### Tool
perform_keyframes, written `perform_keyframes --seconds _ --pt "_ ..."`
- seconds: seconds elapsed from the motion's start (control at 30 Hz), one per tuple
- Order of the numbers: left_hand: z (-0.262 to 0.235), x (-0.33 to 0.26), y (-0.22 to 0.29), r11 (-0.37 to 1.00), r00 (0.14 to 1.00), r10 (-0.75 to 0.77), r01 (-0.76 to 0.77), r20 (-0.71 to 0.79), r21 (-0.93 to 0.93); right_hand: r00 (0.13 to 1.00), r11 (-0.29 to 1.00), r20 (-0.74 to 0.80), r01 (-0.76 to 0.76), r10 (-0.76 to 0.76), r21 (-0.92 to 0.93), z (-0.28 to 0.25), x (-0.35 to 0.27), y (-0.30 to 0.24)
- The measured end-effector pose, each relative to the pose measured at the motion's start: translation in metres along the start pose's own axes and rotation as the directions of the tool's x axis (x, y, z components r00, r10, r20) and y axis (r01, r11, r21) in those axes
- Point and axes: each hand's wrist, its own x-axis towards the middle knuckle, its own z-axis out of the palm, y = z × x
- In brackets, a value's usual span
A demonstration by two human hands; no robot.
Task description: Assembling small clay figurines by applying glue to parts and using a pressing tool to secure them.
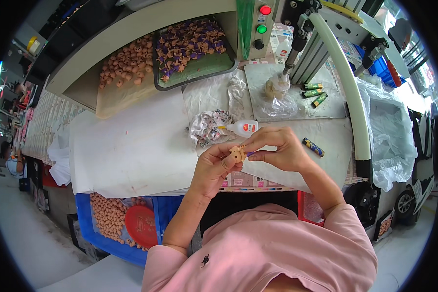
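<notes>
Above the near edge of the worktable, my two hands meet around a small peach-coloured doll part (237,154) with dark holes or spots on it. My left hand (212,168) pinches it between thumb and fingers. At its right side my right hand (280,148) closes on a small purple piece (249,154), mostly hidden by the fingers, which touches or joins the peach part. Just beyond my hands lies a white squeeze bottle (243,128) with a yellow tip, its nozzle on a crumpled patterned cloth (210,125).
A black-rimmed tray (199,72) of peach-and-purple pieces and a beige tray (116,101) of round peach parts sit under the machine housing (146,30). A press (297,46), several printed tubes (313,92) and a pale guard bar (348,87) stand right. A blue bin (88,233) is lower left.
</notes>
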Motion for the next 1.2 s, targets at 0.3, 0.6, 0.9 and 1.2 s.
perform_keyframes --seconds 0.3,0.6,0.9,1.2 --pt "0.006 0.000 0.002 0.996 0.996 -0.068 0.071 0.052 -0.049 0.992 0.986 0.019 -0.127 0.125 0.108 0.000 -0.008 -0.003" --pt "0.034 0.010 0.004 0.997 0.997 -0.065 0.066 -0.030 0.046 0.992 0.979 -0.111 -0.073 0.052 -0.188 -0.031 -0.012 -0.021" --pt "0.065 0.027 0.006 0.998 0.999 -0.036 0.037 0.012 -0.043 0.261 0.432 -0.387 0.773 -0.884 -0.465 -0.164 0.123 -0.107" --pt "0.061 0.017 0.011 0.998 1.000 -0.004 0.003 -0.006 -0.055 0.510 0.509 -0.450 -0.026 -0.733 -0.860 -0.189 0.067 -0.085"
